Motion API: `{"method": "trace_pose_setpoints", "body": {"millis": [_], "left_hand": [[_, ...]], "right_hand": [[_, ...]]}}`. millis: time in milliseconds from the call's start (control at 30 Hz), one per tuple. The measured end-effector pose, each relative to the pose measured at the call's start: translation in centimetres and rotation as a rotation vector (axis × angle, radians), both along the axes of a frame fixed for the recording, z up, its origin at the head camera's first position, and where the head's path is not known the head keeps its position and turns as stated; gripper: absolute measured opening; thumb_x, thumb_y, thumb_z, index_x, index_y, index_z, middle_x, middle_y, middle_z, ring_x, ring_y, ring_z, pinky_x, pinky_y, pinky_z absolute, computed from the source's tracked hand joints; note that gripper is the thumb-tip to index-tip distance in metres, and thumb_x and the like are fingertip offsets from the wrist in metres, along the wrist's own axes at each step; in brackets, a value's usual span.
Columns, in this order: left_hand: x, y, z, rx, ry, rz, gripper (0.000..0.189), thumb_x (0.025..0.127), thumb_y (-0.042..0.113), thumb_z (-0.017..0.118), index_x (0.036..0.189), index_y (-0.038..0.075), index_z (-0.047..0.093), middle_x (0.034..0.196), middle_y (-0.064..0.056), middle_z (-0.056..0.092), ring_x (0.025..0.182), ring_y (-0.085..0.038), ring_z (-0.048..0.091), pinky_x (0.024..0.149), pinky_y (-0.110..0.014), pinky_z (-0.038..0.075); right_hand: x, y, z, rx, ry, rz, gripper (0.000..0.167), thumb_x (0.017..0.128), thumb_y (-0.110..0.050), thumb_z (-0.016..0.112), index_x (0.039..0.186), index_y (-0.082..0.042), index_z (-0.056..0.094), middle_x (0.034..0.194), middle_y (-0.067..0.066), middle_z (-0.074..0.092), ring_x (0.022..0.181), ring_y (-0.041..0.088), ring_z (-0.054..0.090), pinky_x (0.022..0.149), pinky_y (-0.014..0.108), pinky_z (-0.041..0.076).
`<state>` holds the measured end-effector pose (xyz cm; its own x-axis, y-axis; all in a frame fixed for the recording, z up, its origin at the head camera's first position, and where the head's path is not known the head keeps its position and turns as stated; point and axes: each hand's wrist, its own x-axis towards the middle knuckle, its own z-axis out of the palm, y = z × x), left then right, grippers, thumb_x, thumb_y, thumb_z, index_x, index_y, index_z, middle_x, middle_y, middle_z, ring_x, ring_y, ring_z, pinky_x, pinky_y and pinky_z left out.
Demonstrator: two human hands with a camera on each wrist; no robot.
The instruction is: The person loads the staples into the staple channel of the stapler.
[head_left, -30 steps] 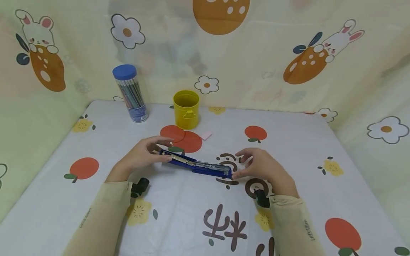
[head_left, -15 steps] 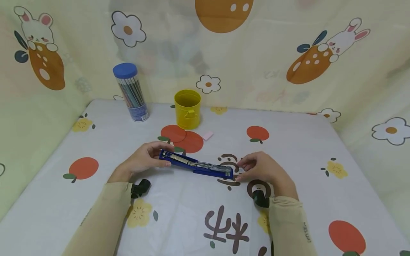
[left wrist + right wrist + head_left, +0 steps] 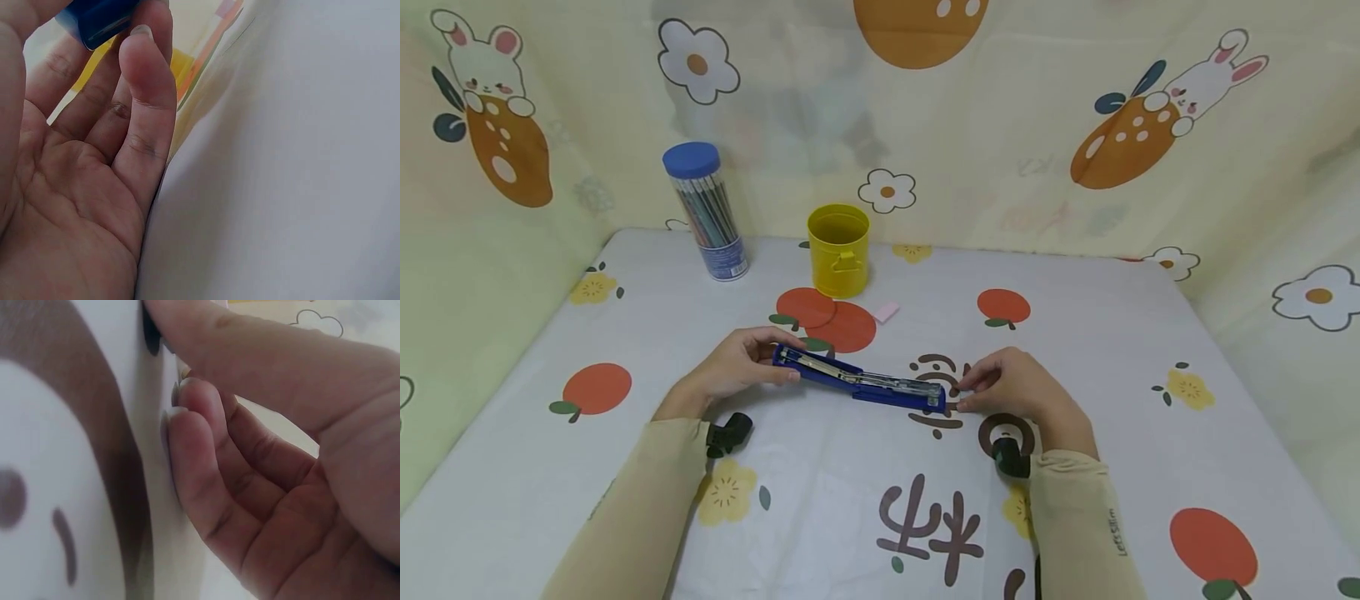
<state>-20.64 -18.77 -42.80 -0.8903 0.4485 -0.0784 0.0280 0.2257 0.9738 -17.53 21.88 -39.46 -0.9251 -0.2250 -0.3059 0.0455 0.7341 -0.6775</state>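
Note:
A blue stapler (image 3: 895, 395), folded open so its metal inside shows, lies across the middle of the table in the head view. My left hand (image 3: 732, 365) grips its left end between thumb and fingers. In the left wrist view, only a blue corner of the stapler (image 3: 100, 24) shows at the top, with the palm below. My right hand (image 3: 1021, 385) is just beyond the stapler's right end, fingers loosely bent and holding nothing. Its fingertips (image 3: 190, 434) are down by the tablecloth in the right wrist view.
Behind the stapler stand a yellow bucket (image 3: 839, 265) and a blue-lidded tub of pencils (image 3: 711, 212). A small pink piece (image 3: 887, 312) lies near the bucket. Patterned cloth (image 3: 970, 142) hangs behind and at both sides of the table.
My right hand has drawn slightly right, leaving a small gap to the stapler's end. My left hand keeps its grip, and the stapler has barely shifted.

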Motion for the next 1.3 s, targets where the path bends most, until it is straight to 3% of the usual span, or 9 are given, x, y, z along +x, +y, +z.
{"method": "trace_pose_setpoints", "body": {"millis": [533,933,1100,1300], "left_hand": [[-0.2,0.2,0.1,-0.023,-0.022,0.005,0.050,0.083,0.008,0.084,0.129,0.002,0.065,0.121,-0.016,0.063,0.091,-0.031,0.060,0.077,-0.027,0.055],[-0.1,0.1,-0.1,-0.036,-0.036,0.029,0.051,0.082,0.011,0.085,0.128,0.005,0.066,0.119,-0.016,0.064,0.090,-0.030,0.059,0.075,-0.027,0.054],[-0.1,0.1,0.0,-0.039,-0.035,0.029,0.051,0.082,0.012,0.085,0.129,0.004,0.065,0.120,-0.016,0.064,0.091,-0.030,0.060,0.076,-0.027,0.055],[-0.1,0.1,0.1,-0.044,-0.030,0.031,0.051,0.083,0.012,0.084,0.129,0.004,0.066,0.120,-0.015,0.064,0.092,-0.031,0.059,0.076,-0.027,0.054]], "right_hand": [[0.1,0.1,0.4,0.033,0.011,-0.003,0.021,0.079,-0.022,0.088,0.096,-0.011,0.080,0.078,0.003,0.068,0.073,0.021,0.060,0.066,0.034,0.053],[-0.1,-0.4,1.2,0.008,0.121,0.069,0.020,0.087,-0.025,0.082,0.102,-0.012,0.078,0.091,-0.001,0.071,0.084,0.021,0.062,0.079,0.036,0.052],[0.3,-1.7,2.3,-0.063,0.135,0.118,0.020,0.089,-0.023,0.080,0.104,-0.010,0.075,0.091,0.000,0.071,0.084,0.024,0.064,0.078,0.036,0.053],[0.5,-3.9,2.8,-0.067,0.155,0.170,0.017,0.088,-0.023,0.081,0.100,-0.013,0.075,0.093,-0.002,0.070,0.086,0.019,0.065,0.077,0.035,0.054]]}}
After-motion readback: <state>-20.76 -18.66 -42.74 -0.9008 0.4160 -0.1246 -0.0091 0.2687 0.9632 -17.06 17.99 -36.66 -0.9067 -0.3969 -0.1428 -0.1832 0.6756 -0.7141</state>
